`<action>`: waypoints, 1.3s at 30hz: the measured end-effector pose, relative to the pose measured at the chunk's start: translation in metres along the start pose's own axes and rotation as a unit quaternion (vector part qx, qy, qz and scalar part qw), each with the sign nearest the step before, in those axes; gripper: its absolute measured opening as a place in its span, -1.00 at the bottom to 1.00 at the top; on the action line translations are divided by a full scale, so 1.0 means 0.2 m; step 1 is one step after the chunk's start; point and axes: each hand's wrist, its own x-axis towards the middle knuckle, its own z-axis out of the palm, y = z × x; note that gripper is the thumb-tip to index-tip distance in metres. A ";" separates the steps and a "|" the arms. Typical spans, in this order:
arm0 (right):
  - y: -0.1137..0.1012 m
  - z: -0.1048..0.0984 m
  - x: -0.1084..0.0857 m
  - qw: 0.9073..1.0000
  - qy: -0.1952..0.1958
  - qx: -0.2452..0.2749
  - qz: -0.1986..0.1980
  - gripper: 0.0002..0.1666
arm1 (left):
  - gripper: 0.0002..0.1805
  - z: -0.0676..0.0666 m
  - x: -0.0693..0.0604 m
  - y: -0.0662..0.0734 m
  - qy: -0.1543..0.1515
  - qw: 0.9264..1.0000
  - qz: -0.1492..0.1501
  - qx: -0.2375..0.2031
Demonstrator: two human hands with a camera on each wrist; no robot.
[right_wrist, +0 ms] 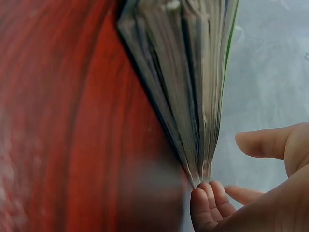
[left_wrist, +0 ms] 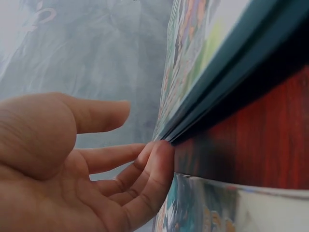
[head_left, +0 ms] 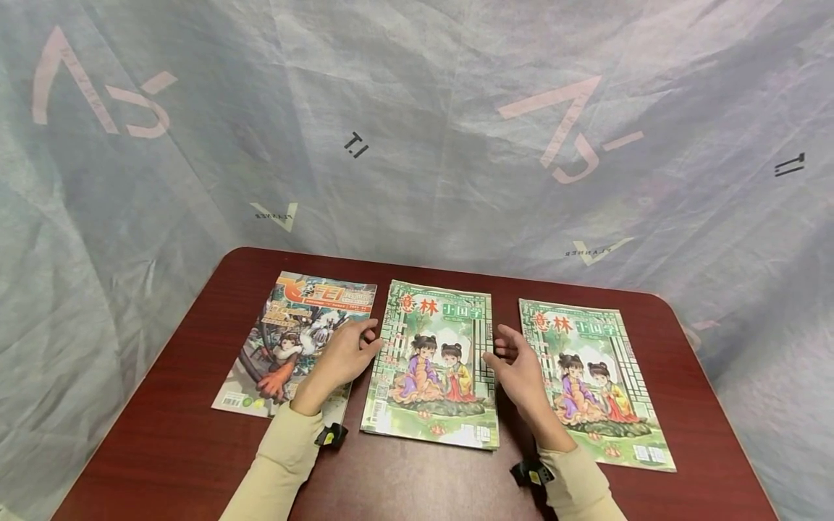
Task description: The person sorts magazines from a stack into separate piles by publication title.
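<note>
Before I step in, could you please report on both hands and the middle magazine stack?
Left hand at left edge of middle magazine stack, right hand at right edge. Stack on table, cover up. Nothing visible lying on it.

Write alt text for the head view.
A person's left hand and right hand flank a green-covered magazine on a dark red table. An orange-titled magazine lies to its left, a matching green one to its right; grey printed fabric hangs behind.

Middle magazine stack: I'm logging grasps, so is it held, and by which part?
The left hand and right hand have fingertips at opposite side edges of the middle magazine stack, thumbs clear; whether they squeeze it between them cannot be told.
</note>
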 end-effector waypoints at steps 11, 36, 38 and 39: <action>0.01 -0.01 0.00 0.999 -0.036 -0.021 0.025 -0.17 | -0.46 0.01 -0.01 0.01 -0.019 1.000 0.000 0.022; 0.00 -0.01 -0.01 0.991 -0.044 -0.124 -0.001 -0.31 | -0.45 0.02 -0.02 0.01 -0.034 0.999 -0.001 0.004; 0.00 -0.01 -0.01 0.991 -0.046 -0.126 0.001 -0.31 | -0.44 0.02 -0.02 0.02 -0.031 1.000 -0.004 0.002; 0.00 -0.01 -0.01 0.991 -0.047 -0.127 0.002 -0.30 | -0.44 0.02 -0.02 0.02 -0.030 1.000 -0.004 0.001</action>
